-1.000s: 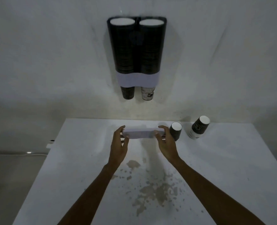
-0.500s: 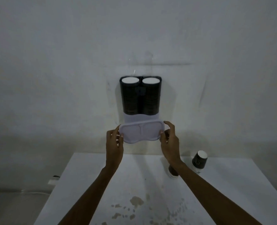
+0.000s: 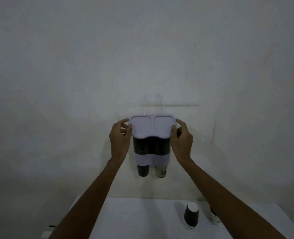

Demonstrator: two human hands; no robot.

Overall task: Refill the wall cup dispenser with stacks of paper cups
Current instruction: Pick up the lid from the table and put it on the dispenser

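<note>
Against a plain grey wall (image 3: 73,83) we see the dark twin-tube wall cup dispenser (image 3: 151,146), paper cups poking from its base. Our left hand (image 3: 120,140) and right hand (image 3: 182,139) pinch the ends of the pale lilac double-oval plastic lid (image 3: 152,125) atop it (seated or not, we cannot tell). Below the dispenser, black paper cups (image 3: 191,216) stand upside down on a white table (image 3: 134,219).

One head cam only, faces fwd at wall, cup dispenser (image 3: 151,149) centred at arm's reach; table (image 3: 142,219) edge at bottom.
</note>
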